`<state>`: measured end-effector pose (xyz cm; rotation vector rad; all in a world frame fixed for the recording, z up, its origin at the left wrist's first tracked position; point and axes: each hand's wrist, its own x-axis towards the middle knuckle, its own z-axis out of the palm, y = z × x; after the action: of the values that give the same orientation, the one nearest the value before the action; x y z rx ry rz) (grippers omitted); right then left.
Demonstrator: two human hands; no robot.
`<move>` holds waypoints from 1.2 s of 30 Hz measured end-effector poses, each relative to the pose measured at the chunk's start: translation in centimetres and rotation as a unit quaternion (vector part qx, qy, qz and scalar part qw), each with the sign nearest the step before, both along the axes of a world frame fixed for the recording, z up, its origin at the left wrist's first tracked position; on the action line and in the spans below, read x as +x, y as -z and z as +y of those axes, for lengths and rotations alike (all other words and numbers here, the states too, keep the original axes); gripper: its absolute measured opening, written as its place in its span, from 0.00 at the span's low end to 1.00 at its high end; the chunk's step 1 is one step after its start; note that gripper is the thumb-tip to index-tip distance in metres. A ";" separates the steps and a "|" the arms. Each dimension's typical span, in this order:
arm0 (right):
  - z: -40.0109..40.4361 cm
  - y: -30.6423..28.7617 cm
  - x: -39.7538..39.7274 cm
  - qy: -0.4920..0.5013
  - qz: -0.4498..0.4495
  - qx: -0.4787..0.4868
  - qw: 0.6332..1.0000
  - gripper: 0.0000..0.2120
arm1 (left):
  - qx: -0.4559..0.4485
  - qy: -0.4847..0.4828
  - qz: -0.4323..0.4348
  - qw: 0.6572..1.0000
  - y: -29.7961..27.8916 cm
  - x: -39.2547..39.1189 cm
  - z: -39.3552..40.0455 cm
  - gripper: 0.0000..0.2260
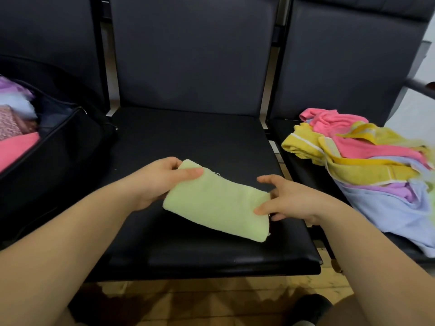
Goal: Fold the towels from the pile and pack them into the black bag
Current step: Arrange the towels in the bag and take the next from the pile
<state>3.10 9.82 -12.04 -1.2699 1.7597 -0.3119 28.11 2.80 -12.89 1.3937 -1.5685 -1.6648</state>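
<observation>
A folded light green towel (219, 203) lies over the middle black seat (193, 135). My left hand (160, 182) grips its left end, thumb on top. At the towel's right end my right hand (289, 198) pinches the edge with thumb above and fingers below. The black bag (58, 151) stands open on the left seat, with pink, purple and pale blue folded towels inside. The pile of unfolded towels (367, 156), pink, yellow, purple and light blue, sits on the right seat.
Dark seat backs (193, 50) rise behind all three seats. A metal gap (273, 147) separates the middle and right seats. Below the seat front edge is a yellowish tiled floor (211, 300), with a dark shoe (310, 307) at the lower right.
</observation>
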 end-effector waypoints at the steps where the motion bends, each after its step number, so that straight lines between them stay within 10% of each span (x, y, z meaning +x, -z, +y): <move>1: 0.3 -0.3 0.2 -0.029 0.029 -0.030 0.999 0.45 | -0.029 0.008 0.006 1.000 -0.2 0.0 0.3 0.25; 6: 1.3 -1.8 4.2 -0.087 -0.002 -0.213 0.973 0.50 | -0.150 0.099 0.058 0.982 -1.3 -0.1 2.5 0.23; 11: 1.0 -2.0 7.7 -0.127 0.052 -0.243 0.960 0.22 | -0.292 0.079 0.034 0.953 -2.8 0.1 3.8 0.05; 16: -0.4 -2.7 9.4 -0.125 0.107 -0.269 0.949 0.19 | -0.351 -0.029 -0.001 0.936 -4.5 3.3 2.7 0.04; 36: -11.6 -12.0 27.9 -0.329 0.331 -0.333 0.819 0.27 | -0.204 -0.367 0.139 0.897 -6.7 22.2 -0.6 0.07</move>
<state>31.02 -1.79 0.00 -2.6607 1.6389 -0.0653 50.31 2.18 -6.17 1.2281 -0.9627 -0.9516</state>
